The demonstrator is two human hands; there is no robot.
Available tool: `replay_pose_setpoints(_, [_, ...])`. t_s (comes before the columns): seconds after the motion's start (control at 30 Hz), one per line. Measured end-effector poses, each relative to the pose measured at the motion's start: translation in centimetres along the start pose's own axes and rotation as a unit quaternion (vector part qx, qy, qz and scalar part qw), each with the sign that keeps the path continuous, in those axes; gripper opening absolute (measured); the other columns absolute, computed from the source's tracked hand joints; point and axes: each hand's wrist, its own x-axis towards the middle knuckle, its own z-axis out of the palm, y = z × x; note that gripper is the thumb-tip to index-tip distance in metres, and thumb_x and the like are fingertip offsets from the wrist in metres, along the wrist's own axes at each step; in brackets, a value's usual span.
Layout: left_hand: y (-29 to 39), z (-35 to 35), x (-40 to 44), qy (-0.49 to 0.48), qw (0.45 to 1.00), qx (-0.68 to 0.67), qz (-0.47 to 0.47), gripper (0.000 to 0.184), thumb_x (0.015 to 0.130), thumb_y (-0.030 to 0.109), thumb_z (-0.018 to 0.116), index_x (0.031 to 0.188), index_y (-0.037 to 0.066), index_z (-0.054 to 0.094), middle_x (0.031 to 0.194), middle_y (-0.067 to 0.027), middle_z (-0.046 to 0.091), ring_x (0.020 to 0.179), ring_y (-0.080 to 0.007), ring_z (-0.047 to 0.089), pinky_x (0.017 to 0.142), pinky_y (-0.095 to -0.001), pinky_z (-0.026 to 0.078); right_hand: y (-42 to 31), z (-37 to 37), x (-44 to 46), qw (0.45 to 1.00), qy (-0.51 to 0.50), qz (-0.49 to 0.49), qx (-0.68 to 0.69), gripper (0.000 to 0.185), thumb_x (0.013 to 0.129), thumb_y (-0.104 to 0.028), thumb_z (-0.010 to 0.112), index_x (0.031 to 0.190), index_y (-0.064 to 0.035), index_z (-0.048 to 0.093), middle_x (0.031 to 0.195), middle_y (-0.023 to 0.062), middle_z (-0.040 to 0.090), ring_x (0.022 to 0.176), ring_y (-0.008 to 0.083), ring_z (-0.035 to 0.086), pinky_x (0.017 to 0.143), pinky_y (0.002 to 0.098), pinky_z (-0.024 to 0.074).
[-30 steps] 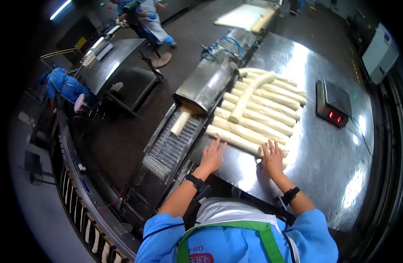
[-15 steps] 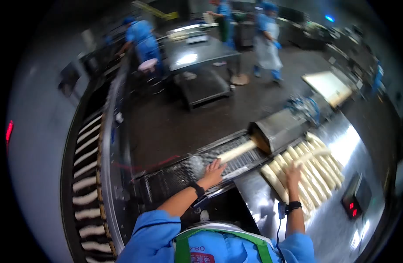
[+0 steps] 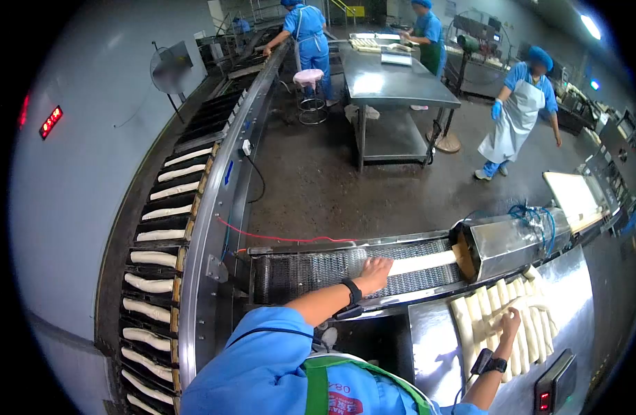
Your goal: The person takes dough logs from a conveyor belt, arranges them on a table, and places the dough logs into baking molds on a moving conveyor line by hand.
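Two hands, one left hand (image 3: 375, 274) and one right hand (image 3: 509, 324); two wristbands (image 3: 352, 293); one roll (image 3: 423, 263) on the belt (image 3: 307, 277); at least six rolls (image 3: 464, 325) on the near table (image 3: 428, 346), too crowded for an exact count; twelve strips (image 3: 148, 283) at the far left; at least three other people (image 3: 517, 104); one stool (image 3: 309, 77); one scale (image 3: 557, 382); one arrow (image 3: 227, 173)

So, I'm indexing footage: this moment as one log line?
left hand: at end of dough roll on mesh conveyor; right hand: at dough rolls on metal table; table display: lit
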Motion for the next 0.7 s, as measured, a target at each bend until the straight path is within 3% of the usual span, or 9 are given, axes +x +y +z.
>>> replay_pose_setpoints(0.1, [-0.1, -0.5, 0.8, -0.035, 0.998, 0.026, -0.035, 0.055, 0.070, 0.011, 0.049, 0.121, 0.002, 0.030, 0.114, -0.0133, 0.041, 0.106, -0.0257, 0.037, 0.087, -0.0461, 0.025, -0.5, -1.7, -4.1, 1.000, 0.011, -0.009, 0.020, 0.031, 0.063, 0.004, 0.047, 0.093, -0.0035, 0.053, 0.069, 0.0077, 0.053, 0.054, 0.0138, 0.051, 0.047, 0.0258, 0.0412])
replay_pose_setpoints(0.17, [-0.4, -0.5, 1.1, -0.001, 0.998, 0.041, -0.045, 0.040, 0.067, 0.011, 0.052, 0.106, 0.003, 0.044, 0.102, -0.0126, 0.051, 0.093, -0.0277, 0.048, 0.079, -0.0411, 0.036, -2.7, -3.5, -8.0, 0.991, 0.000, -0.065, -0.116, 0.029, 0.062, 0.003, 0.048, 0.089, -0.0026, 0.054, 0.063, 0.0085, 0.053, 0.053, 0.0136, 0.052, 0.046, 0.0258, 0.0411])
replay_pose_setpoints(0.23, [-1.5, -0.4, 1.5, -0.017, 0.999, -0.026, -0.016, 0.037, 0.068, 0.011, 0.049, 0.104, 0.003, 0.044, 0.098, -0.0135, 0.051, 0.092, -0.0291, 0.048, 0.074, -0.0435, 0.038, -2.0, -5.7, -10.9, 0.989, -0.035, 0.025, -0.145, 0.026, 0.061, 0.002, 0.050, 0.086, -0.0014, 0.055, 0.059, 0.0108, 0.054, 0.055, 0.0164, 0.053, 0.048, 0.0287, 0.0423])
replay_pose_setpoints(0.3, [-1.7, -0.7, 1.0, 0.049, 0.998, 0.032, 0.006, 0.039, 0.068, 0.012, 0.051, 0.105, 0.004, 0.043, 0.097, -0.0122, 0.050, 0.089, -0.0279, 0.049, 0.074, -0.0423, 0.039, 1.5, -7.3, -12.5, 0.971, -0.036, 0.064, -0.229, 0.023, 0.056, -0.006, 0.056, 0.079, -0.0013, 0.057, 0.075, 0.0186, 0.054, 0.069, 0.0287, 0.054, 0.061, 0.0357, 0.0437])
replay_pose_setpoints(0.37, [-1.2, -2.5, 0.9, 0.016, 0.997, 0.074, 0.000, 0.039, 0.069, 0.016, 0.053, 0.105, 0.003, 0.043, 0.099, -0.0116, 0.048, 0.092, -0.0261, 0.046, 0.076, -0.0408, 0.039, -2.0, -7.7, -14.9, 0.956, -0.058, 0.128, -0.256, 0.027, 0.058, -0.011, 0.058, 0.082, -0.0011, 0.053, 0.081, 0.0215, 0.052, 0.080, 0.0348, 0.051, 0.070, 0.0386, 0.0409])
replay_pose_setpoints(0.43, [-1.2, -3.0, 0.6, 0.036, 0.995, 0.087, 0.016, 0.040, 0.068, 0.017, 0.057, 0.102, 0.003, 0.043, 0.097, -0.0110, 0.047, 0.093, -0.0265, 0.045, 0.076, -0.0406, 0.039, -2.8, -6.6, -15.9, 0.933, 0.025, 0.130, -0.334, 0.043, 0.060, -0.019, 0.062, 0.094, -0.0034, 0.040, 0.086, 0.0204, 0.051, 0.079, 0.0376, 0.050, 0.071, 0.0407, 0.0405])
replay_pose_setpoints(0.5, [-1.5, -3.7, 0.4, 0.029, 0.995, 0.091, 0.021, 0.041, 0.065, 0.018, 0.061, 0.099, 0.003, 0.044, 0.095, -0.0106, 0.045, 0.092, -0.0272, 0.045, 0.076, -0.0404, 0.039, -5.8, -4.7, -16.2, 0.914, 0.112, 0.125, -0.369, 0.051, 0.062, -0.019, 0.063, 0.104, -0.0038, 0.039, 0.090, 0.0201, 0.050, 0.082, 0.0371, 0.050, 0.072, 0.0419, 0.0403])
replay_pose_setpoints(0.6, [-2.9, -4.1, 0.1, 0.021, 0.996, 0.083, 0.016, 0.039, 0.064, 0.016, 0.061, 0.097, 0.004, 0.046, 0.094, -0.0124, 0.046, 0.092, -0.0289, 0.045, 0.075, -0.0407, 0.039, -4.8, -4.1, -15.5, 0.903, 0.088, 0.025, -0.420, 0.062, 0.066, -0.020, 0.062, 0.118, -0.0046, 0.032, 0.095, 0.0203, 0.048, 0.085, 0.0366, 0.049, 0.073, 0.0425, 0.0403])
replay_pose_setpoints(0.7, [-4.4, -4.2, -0.3, 0.033, 0.998, 0.056, 0.012, 0.042, 0.062, 0.015, 0.061, 0.100, 0.006, 0.046, 0.095, -0.0132, 0.046, 0.091, -0.0302, 0.045, 0.074, -0.0421, 0.039, -4.3, -4.0, -14.7, 0.878, 0.048, 0.004, -0.477, 0.069, 0.069, -0.019, 0.059, 0.125, -0.0036, 0.022, 0.098, 0.0202, 0.047, 0.085, 0.0366, 0.049, 0.072, 0.0429, 0.0406])
